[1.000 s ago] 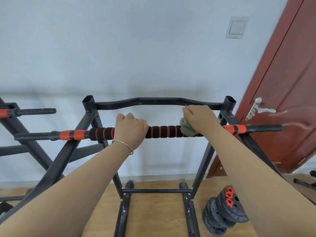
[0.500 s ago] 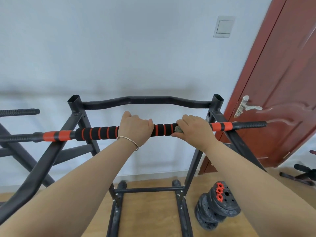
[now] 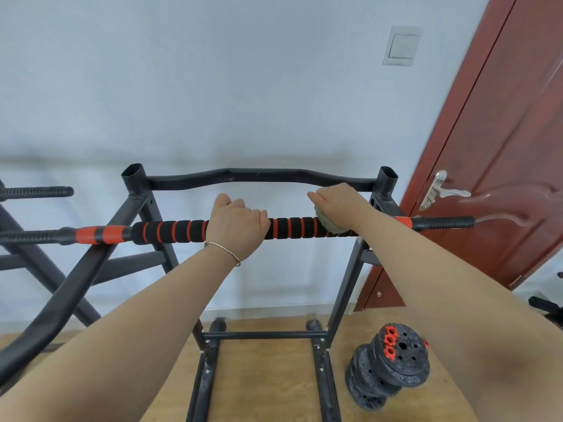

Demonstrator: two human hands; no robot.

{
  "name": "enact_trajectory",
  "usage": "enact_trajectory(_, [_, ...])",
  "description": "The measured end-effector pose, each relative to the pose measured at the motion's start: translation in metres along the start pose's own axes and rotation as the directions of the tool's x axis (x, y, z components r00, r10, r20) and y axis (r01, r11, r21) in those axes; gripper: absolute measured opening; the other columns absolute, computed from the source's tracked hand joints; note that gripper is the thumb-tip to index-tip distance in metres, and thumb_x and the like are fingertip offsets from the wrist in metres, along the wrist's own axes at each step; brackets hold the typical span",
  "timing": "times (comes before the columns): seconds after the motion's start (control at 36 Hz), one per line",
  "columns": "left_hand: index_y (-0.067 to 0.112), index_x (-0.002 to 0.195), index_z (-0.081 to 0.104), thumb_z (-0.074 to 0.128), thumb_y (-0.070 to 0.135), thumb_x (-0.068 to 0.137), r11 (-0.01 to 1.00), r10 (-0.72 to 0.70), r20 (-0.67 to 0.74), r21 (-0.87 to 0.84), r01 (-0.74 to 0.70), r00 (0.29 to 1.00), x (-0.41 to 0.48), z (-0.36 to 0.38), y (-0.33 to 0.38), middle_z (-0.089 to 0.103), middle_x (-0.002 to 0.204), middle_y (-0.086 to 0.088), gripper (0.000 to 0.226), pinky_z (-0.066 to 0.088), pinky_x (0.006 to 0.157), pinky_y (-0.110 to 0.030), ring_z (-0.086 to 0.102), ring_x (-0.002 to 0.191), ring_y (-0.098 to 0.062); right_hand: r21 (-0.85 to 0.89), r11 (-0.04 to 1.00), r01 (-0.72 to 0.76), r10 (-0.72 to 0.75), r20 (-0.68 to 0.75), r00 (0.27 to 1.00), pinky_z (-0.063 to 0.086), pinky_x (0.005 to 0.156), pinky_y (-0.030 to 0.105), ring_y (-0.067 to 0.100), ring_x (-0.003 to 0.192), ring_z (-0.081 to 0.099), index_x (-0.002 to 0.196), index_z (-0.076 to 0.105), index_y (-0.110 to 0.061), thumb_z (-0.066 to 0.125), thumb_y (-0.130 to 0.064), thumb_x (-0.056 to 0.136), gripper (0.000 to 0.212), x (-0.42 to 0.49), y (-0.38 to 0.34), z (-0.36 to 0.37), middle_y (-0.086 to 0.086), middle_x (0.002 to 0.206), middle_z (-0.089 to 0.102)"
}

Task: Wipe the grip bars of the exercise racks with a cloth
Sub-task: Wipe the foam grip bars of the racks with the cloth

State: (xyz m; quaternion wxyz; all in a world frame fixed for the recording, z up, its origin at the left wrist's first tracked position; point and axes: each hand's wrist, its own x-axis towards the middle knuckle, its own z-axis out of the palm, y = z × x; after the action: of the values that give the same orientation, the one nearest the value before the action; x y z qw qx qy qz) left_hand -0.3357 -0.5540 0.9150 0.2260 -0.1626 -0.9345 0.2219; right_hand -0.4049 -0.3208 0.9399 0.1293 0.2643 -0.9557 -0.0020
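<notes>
While the left grip [image 3: 237,226] clenches the foam bar [image 3: 170,231] lying across the rack [image 3: 259,178] and the right grip [image 3: 338,205] grasps the cloth [image 3: 324,223] against its right part, a hard stroke could roll the bar or slide it off.

The cloth [image 3: 326,224] is mostly buried under the right hand [image 3: 341,202]. Only a greenish wad pokes out on its left side, so its full shape can't be told. The left hand [image 3: 237,226] curls its fingers round the grip bar [image 3: 170,231] and the tips vanish on the far side. The bar's left end runs off the left edge, and the right forearm covers a stretch near its right end. The second rack [image 3: 36,191] on the left gets chopped by that edge too. The weight plates [image 3: 393,360] sit partly behind the right forearm. A dark thing [image 3: 545,306] at the right edge is too cut off to identify.
</notes>
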Motion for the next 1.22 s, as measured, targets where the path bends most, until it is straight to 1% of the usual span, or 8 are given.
enact_trajectory(0.11, [0.018,0.069,0.038,0.052,0.005,0.076,1.000,-0.012,0.050,0.026,0.011,0.999,-0.002,-0.001,0.002,0.027,0.047,0.006,0.020,0.024,0.069,-0.035,0.036,0.054,-0.021,0.436,0.863,-0.254,0.292,-0.020,0.956,0.046,0.072,0.032,0.021,0.061,0.060,0.073,0.059,0.000,0.039,-0.042,0.103,0.056,0.006,0.012,-0.006,0.009,0.061,0.060])
enact_trajectory(0.22, [0.022,0.085,0.036,0.048,0.014,0.086,1.000,-0.008,0.079,-0.022,0.009,0.997,-0.004,0.001,-0.001,0.037,0.057,0.008,0.015,0.030,0.073,-0.036,0.043,0.067,-0.020,0.958,0.052,-0.282,0.591,0.198,0.782,0.061,0.079,0.049,0.037,0.073,0.073,0.074,0.064,0.000,0.049,-0.040,0.095,0.047,-0.001,0.001,-0.029,0.019,0.068,0.067])
enact_trajectory(0.31, [0.022,0.084,0.042,0.050,0.011,0.085,0.995,-0.075,0.064,-0.062,0.079,0.995,-0.006,-0.005,-0.010,0.046,0.065,0.007,0.013,0.034,0.070,-0.035,0.044,0.074,-0.021,0.952,-0.220,-0.213,0.417,0.289,0.861,0.061,0.081,0.047,0.037,0.081,0.073,0.087,0.067,0.001,0.040,-0.037,0.105,0.049,-0.006,-0.018,-0.044,0.018,0.076,0.069])
enact_trajectory(0.42, [0.021,0.082,0.042,0.050,0.008,0.082,0.988,-0.144,0.119,-0.037,0.149,0.982,-0.012,-0.007,-0.026,0.044,0.063,0.006,0.015,0.038,0.071,-0.035,0.043,0.073,-0.023,0.884,0.323,-0.338,0.326,0.232,0.916,0.053,0.088,0.040,0.024,0.096,0.070,0.089,0.075,-0.013,0.040,-0.043,0.102,0.047,-0.005,-0.052,-0.038,0.000,0.092,0.075])
enact_trajectory(0.53, [0.023,0.089,0.039,0.045,0.015,0.088,0.997,-0.078,0.198,-0.001,0.080,0.977,-0.018,0.003,-0.030,0.046,0.060,0.008,0.010,0.035,0.076,-0.038,0.045,0.071,-0.022,0.073,0.987,-0.143,0.142,0.027,0.990,0.050,0.085,0.042,0.026,0.106,0.058,0.114,0.061,-0.024,0.023,-0.044,0.098,0.046,-0.004,-0.058,-0.005,0.000,0.119,0.062])
enact_trajectory(0.72, [0.023,0.090,0.037,0.050,0.023,0.088,0.998,-0.065,0.181,0.019,0.062,0.981,-0.022,0.005,-0.025,0.045,0.056,0.009,0.012,0.034,0.074,-0.037,0.048,0.058,-0.019,-0.062,0.996,0.060,-0.064,-0.065,0.996,0.044,0.060,0.031,0.017,0.076,0.052,0.102,0.055,-0.023,0.032,-0.073,0.092,0.055,-0.032,-0.066,0.014,-0.007,0.087,0.056])
enact_trajectory(0.94, [0.021,0.088,0.045,0.055,0.019,0.084,0.996,-0.086,0.161,0.029,0.082,0.983,-0.023,0.004,-0.025,0.039,0.051,0.007,0.011,0.033,0.072,-0.036,0.044,0.056,-0.019,-0.246,0.952,0.181,-0.191,-0.018,0.981,0.044,0.045,0.031,0.021,0.059,0.049,0.117,0.053,-0.022,0.066,-0.023,0.092,0.028,-0.019,-0.065,0.015,-0.003,0.075,0.040])
enact_trajectory(1.22, [0.019,0.083,0.049,0.055,0.018,0.086,0.995,-0.094,0.044,-0.017,0.095,0.995,-0.028,0.006,-0.021,0.045,0.064,0.004,0.007,0.032,0.072,-0.038,0.041,0.069,-0.023,0.478,0.835,-0.274,0.446,-0.295,0.845,0.050,0.066,0.036,0.020,0.064,0.060,0.080,0.057,-0.013,0.022,-0.040,0.100,0.048,-0.016,-0.043,-0.009,0.000,0.072,0.065])
